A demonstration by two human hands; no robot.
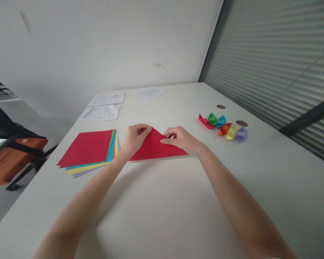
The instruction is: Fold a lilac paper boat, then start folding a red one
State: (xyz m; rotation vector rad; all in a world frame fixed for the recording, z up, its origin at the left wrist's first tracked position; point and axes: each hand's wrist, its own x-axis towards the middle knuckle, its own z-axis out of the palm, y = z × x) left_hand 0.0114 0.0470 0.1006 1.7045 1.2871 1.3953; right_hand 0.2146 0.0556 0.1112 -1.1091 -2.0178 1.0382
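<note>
A red sheet of paper [156, 147], folded into a triangle, is between my hands above the white table, its long edge toward me. My left hand [136, 138] pinches it near the top corner, thumb and fingers closed on the paper. On the sloping right edge, my right hand [179, 137] grips the same sheet between thumb and fingers. To the left of my left hand lies a fanned stack of coloured paper [88, 147], red on top, with green, blue, yellow and purple edges showing beneath.
Several small folded paper pieces [220, 122] in different colours sit at the right, near two round table holes [242, 123]. Printed sheets [102, 112] lie at the back left and back middle. An orange chair [18, 158] stands left of the table [162, 208]; blinds [272, 64] border the right.
</note>
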